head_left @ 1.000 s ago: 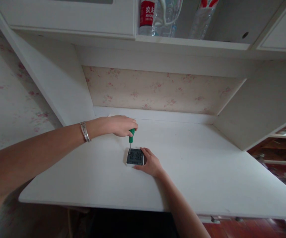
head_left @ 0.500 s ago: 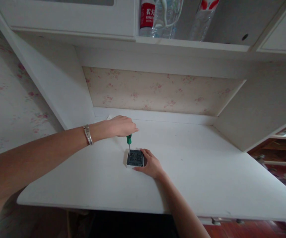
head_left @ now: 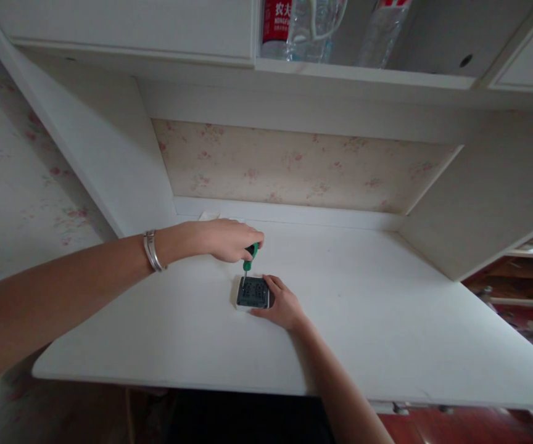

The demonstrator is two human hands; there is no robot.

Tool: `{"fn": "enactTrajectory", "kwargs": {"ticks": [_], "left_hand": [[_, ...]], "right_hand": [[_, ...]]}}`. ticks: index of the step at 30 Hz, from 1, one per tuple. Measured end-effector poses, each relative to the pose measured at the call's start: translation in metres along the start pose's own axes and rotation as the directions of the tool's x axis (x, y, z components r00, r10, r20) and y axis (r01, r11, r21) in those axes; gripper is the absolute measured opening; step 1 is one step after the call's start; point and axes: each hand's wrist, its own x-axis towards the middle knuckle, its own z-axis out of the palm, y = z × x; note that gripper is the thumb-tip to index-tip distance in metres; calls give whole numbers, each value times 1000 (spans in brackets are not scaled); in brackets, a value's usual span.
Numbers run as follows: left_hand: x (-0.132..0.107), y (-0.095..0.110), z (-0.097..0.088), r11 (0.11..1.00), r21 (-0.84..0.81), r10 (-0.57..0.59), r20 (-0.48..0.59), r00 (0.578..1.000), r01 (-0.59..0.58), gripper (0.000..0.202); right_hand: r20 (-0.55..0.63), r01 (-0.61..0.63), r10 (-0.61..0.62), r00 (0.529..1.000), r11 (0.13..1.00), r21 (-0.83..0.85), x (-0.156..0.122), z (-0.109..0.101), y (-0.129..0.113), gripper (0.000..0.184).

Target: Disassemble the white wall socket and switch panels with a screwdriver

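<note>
Fingers (head_left: 249,237) of left hand (head_left: 229,239) have tilted screwdriver (head_left: 249,257) rightward

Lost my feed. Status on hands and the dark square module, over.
Left hand grips green screwdriver, tip on dark square module. Right hand holds its right edge, flat on desk. Bottles overhead, not in the way.

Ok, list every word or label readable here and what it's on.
"农夫": white characters on the red label of the left bottle on the shelf.
"NONGFU": small white letters just below, same label; the finer print under it is too small to read.
Right bottle, second red label: cut off by the frame, unreadable.
Green screwdriver and dark square part: no readable marks.
</note>
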Motion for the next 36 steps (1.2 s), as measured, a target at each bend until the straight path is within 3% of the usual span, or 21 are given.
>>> {"fn": "enactTrajectory", "kwargs": {"ticks": [7, 20, 30, 36], "left_hand": [[-6, 2, 1, 996, 78, -41, -21, 999, 43, 23], [-6, 8, 9, 996, 84, -4, -77, 997, 11, 20], [-4, 14, 12, 980, 148, -119, -104, 987, 133, 28], [-3, 27, 19, 954, 176, -208, -192, 959, 242, 30]], "right_hand": [[10, -10, 10, 1000, 1000, -8, 0, -1, 2, 95], [13, 2, -2, 1000, 1000, -2, 0, -1, 1, 95], [4, 14, -14, 1000, 1000, -16, 1, 0, 2, 95], [6, 16, -16, 1000, 1000, -18, 1, 0, 3, 96]]}}
